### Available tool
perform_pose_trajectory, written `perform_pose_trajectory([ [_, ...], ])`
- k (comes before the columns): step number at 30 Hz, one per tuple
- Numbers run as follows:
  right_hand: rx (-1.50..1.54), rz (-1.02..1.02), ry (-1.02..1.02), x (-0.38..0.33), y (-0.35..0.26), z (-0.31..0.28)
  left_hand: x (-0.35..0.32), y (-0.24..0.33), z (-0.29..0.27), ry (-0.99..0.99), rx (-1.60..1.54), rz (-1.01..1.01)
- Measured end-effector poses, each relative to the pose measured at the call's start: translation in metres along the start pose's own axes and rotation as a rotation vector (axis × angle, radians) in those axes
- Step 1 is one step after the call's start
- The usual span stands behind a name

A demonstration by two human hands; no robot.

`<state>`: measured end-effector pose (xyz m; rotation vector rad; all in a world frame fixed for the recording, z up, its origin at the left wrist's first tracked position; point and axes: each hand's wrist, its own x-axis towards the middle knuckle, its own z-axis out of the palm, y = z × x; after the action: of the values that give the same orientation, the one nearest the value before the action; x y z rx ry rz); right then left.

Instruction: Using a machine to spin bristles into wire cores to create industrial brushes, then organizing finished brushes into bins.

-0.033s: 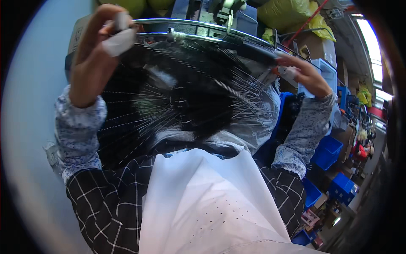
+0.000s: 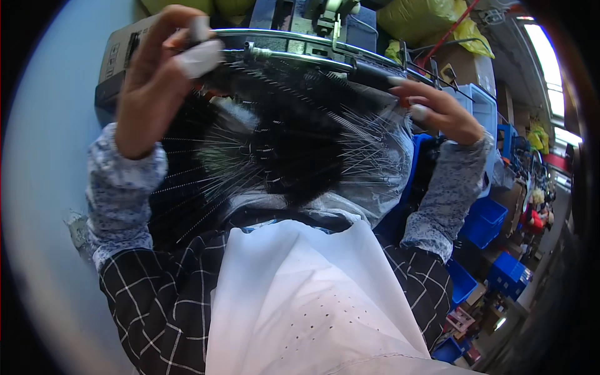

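Note:
A silver metal shaft (image 2: 306, 59) with a black sleeve (image 2: 374, 75) at its right part lies crosswise in front of me. My left hand (image 2: 165, 72), with white tape round thumb and forefinger, pinches closed at the shaft's left end; what sits between the fingertips is partly hidden. At the other end, my right hand (image 2: 440, 109) has its fingers bent round the tip of the black sleeve, also with white wraps on them. Below, thin metal rods (image 2: 369, 134) fan out over dark material and a greyish plastic sheet (image 2: 384, 187) on my lap; several look coiled or ridged.
Beyond the shaft stands a metal machine (image 2: 331, 25) with a curved rail along its front. A cardboard box (image 2: 122, 53) is by the wall at left. Yellow bags (image 2: 415, 22) are piled at the back, and blue crates (image 2: 484, 222) stand on the right.
My left hand has moved a little to the right along the shaft. My right hand has shifted slightly left, and more bright metal shows beside the black sleeve.

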<state>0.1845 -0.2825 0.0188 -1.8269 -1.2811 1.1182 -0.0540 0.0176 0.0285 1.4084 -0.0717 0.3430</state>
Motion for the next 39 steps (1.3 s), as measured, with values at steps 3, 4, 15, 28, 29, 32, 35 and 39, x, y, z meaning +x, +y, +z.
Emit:
perform_pose_trajectory([
  [3, -0.147, -0.122, 0.053, 0.041, -0.038, 0.053, 0.011, -0.026, 0.032, -0.059, -0.072, -0.008],
  [4, -0.100, -0.108, 0.119, 0.052, -0.051, 0.070, 0.012, -0.031, 0.035, -0.099, 0.148, -0.020],
  [15, -1.029, 0.342, 0.840, 0.083, 0.082, 0.016, -0.099, -0.011, -0.101, -0.269, 1.285, -0.723],
  [28, -1.057, 0.308, 0.859, 0.092, 0.093, 0.013, -0.090, 0.002, -0.095, 0.032, 0.482, -0.722],
  [29, -1.042, 0.337, 0.885, 0.091, 0.094, 0.012, -0.087, 0.003, -0.090, 0.033, 0.481, -0.722],
  [32, -1.008, 0.307, 0.868, 0.090, 0.094, 0.010, -0.080, 0.001, -0.080, -0.030, 0.457, -0.495],
  [35, -0.824, 0.369, 0.791, 0.093, 0.091, 0.008, -0.078, -0.004, -0.084, 0.007, 0.466, -0.426],
  [39, -0.806, 0.405, 0.778, 0.094, 0.090, 0.006, -0.096, -0.027, -0.123, 0.571, 0.273, -0.669],
])
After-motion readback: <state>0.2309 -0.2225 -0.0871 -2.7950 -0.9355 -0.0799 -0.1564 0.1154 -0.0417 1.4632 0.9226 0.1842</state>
